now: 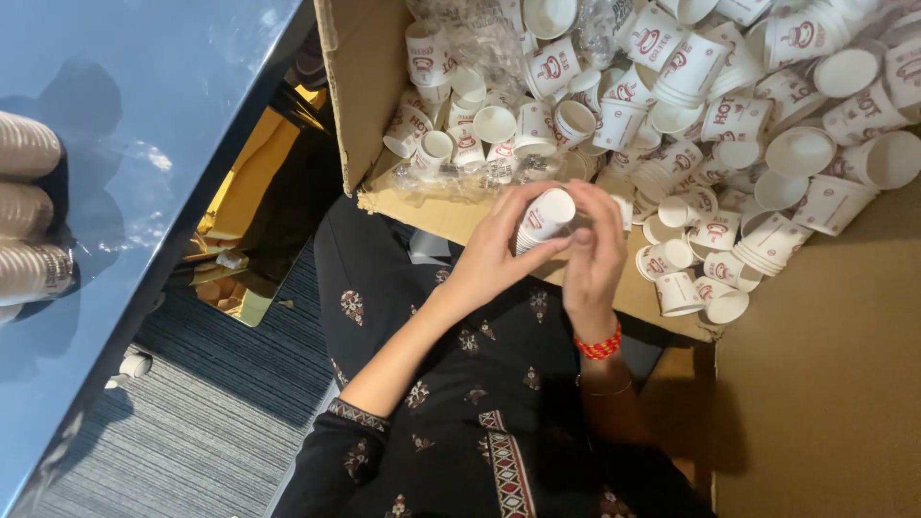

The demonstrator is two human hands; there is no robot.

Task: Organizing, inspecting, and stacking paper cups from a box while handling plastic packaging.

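My left hand (494, 251) grips a short stack of small white paper cups (545, 217) with red print, held on its side above my lap. My right hand (595, 251), with a red bangle at the wrist, curls against the stack's open end, fingers touching the cups. Both hands hover just at the near edge of a big cardboard box (357, 86) that is full of several loose and nested paper cups (729, 115) of the same kind. Crumpled clear plastic wrap (460, 182) lies among the cups near my left hand.
A blue-grey table (144, 125) runs along the left, with rolled stacks of cups (27, 211) at its far left edge. Below are striped grey carpet (192, 432) and a shiny gold object (240, 192). A brown cardboard flap (825, 384) fills the right.
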